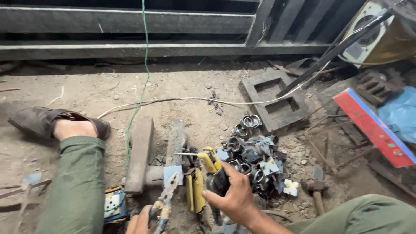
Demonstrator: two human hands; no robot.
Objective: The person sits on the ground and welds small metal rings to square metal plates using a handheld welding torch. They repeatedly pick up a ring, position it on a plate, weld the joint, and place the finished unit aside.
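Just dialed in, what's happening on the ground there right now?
A person sits on the dirt floor. Their left hand grips a pair of worn pliers pointed at a small square metal plate on a steel beam. Their right hand holds a dark metal part beside a yellow-handled tool. A pile of metal rings and plates lies just beyond, and a hammer rests to the right.
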